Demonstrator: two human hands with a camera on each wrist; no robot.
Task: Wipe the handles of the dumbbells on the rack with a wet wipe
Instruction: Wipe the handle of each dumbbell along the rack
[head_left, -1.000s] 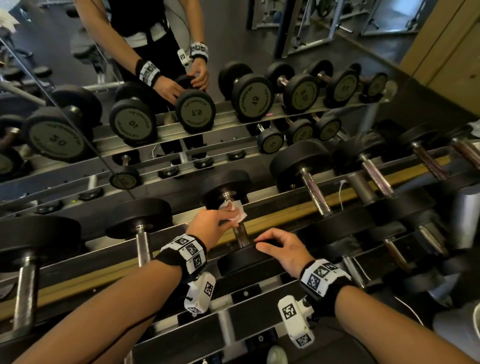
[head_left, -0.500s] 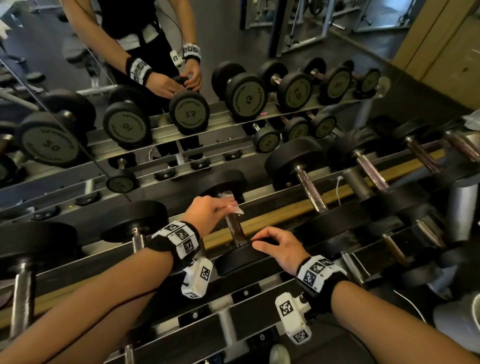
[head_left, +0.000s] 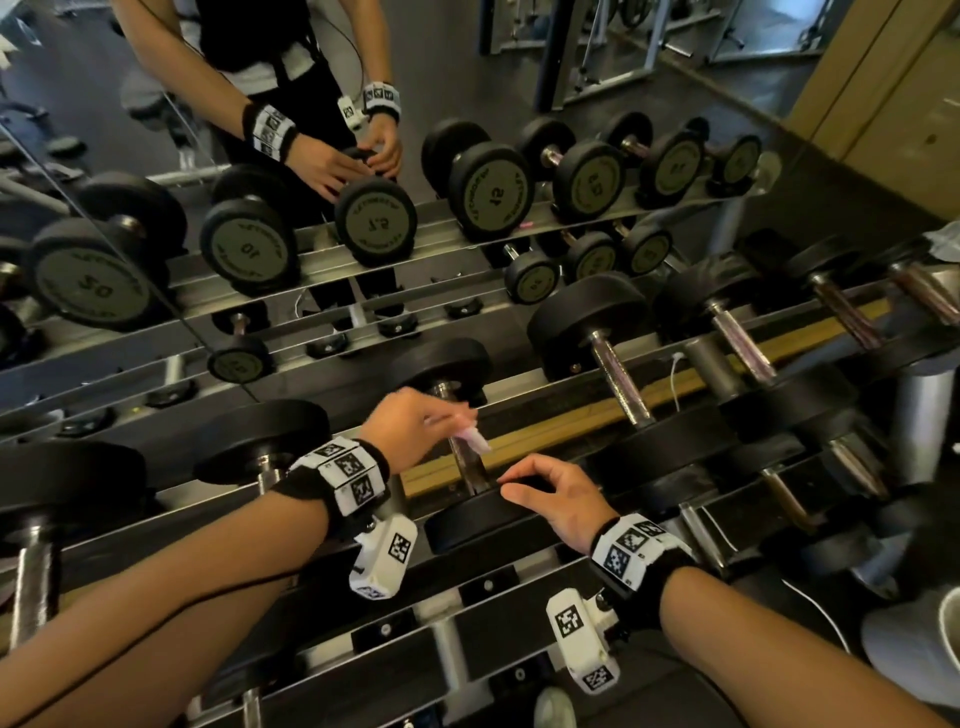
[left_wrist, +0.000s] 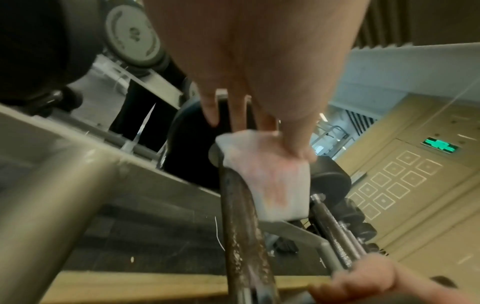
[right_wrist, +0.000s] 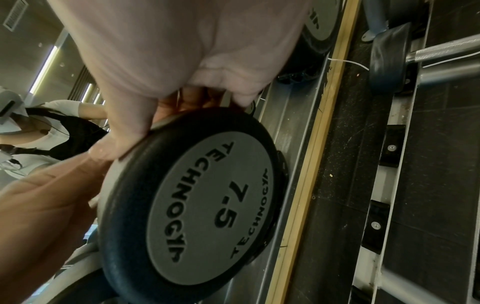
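Observation:
A 7.5 dumbbell (head_left: 470, 512) (right_wrist: 197, 205) lies on the rack's top rail in front of me. Its worn metal handle (head_left: 470, 462) (left_wrist: 241, 236) runs away from me. My left hand (head_left: 415, 426) (left_wrist: 259, 82) pinches a white wet wipe (head_left: 475, 439) (left_wrist: 270, 181) against the far part of the handle. My right hand (head_left: 556, 499) (right_wrist: 168, 72) grips the rim of the near black head, thumb and fingers curled over its edge.
More dumbbells (head_left: 613, 364) lie in a row to the right and left (head_left: 260, 452) on the same rack (head_left: 519, 561). A mirror behind shows the rack and the person. A yellow-brown strip (head_left: 571, 421) runs under the handles. A grey bin (head_left: 924, 639) stands low right.
My left hand with the wipe has slid a little along the handle and turned, so the wipe now shows less from above. The right hand stays on the near head.

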